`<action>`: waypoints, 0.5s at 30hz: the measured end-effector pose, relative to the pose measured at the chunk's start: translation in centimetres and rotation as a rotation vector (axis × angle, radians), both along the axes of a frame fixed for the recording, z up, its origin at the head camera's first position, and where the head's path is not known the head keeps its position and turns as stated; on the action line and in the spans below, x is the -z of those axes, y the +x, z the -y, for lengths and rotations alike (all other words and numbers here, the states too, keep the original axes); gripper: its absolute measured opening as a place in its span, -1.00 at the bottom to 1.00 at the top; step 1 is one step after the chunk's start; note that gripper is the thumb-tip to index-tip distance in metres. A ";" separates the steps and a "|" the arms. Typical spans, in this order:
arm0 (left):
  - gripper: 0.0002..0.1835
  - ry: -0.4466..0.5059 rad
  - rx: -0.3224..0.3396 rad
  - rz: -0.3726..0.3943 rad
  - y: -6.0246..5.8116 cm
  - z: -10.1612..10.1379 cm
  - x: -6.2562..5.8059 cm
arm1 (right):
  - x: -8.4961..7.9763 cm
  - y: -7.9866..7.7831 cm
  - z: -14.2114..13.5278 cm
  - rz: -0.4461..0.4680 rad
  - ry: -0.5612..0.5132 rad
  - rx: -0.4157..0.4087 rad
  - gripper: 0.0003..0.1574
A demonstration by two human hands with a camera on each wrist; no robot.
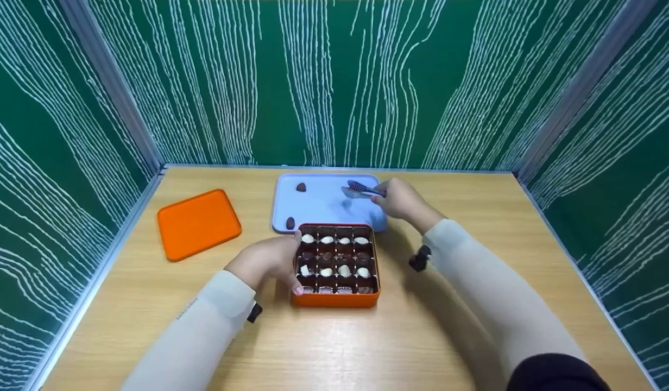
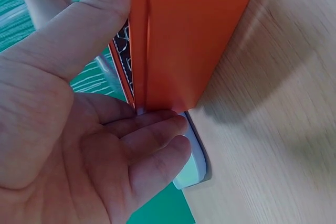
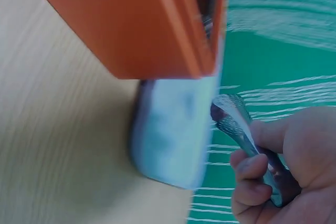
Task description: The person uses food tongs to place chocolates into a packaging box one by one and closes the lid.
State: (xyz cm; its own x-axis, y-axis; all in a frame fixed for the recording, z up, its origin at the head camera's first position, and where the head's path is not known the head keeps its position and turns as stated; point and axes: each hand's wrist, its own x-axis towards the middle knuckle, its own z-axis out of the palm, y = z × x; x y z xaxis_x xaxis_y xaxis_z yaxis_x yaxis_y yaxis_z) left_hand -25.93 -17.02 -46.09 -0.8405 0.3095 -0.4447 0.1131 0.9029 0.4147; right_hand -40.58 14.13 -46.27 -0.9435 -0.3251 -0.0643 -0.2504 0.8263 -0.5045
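An orange chocolate box [image 1: 337,300] stands on the table, its dark divided tray filled with rows of white and brown chocolates. My left hand [image 1: 272,260] grips its left side, thumb at the front corner and fingers toward the back one. My right hand [image 1: 401,200] holds metal tongs [image 1: 361,188] above the blue tray [image 1: 326,203] behind the box. In the right wrist view a dark brown chocolate [image 3: 215,113] shows between the tips of the tongs. Two brown chocolates lie on the blue tray, one at the back [image 1: 301,187] and one near the front left [image 1: 290,222].
An orange lid [image 1: 199,224] lies on the table to the left of the blue tray. The box overlaps the view of the tray's front edge. Green walls with white lines [image 1: 334,81] enclose the wooden table [image 1: 475,217] at the back and sides.
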 end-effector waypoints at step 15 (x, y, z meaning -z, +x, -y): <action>0.70 -0.001 0.004 0.006 0.2 -0.3 -0.1 | -4.0 14.7 -5.2 0.080 -0.081 -0.281 -0.60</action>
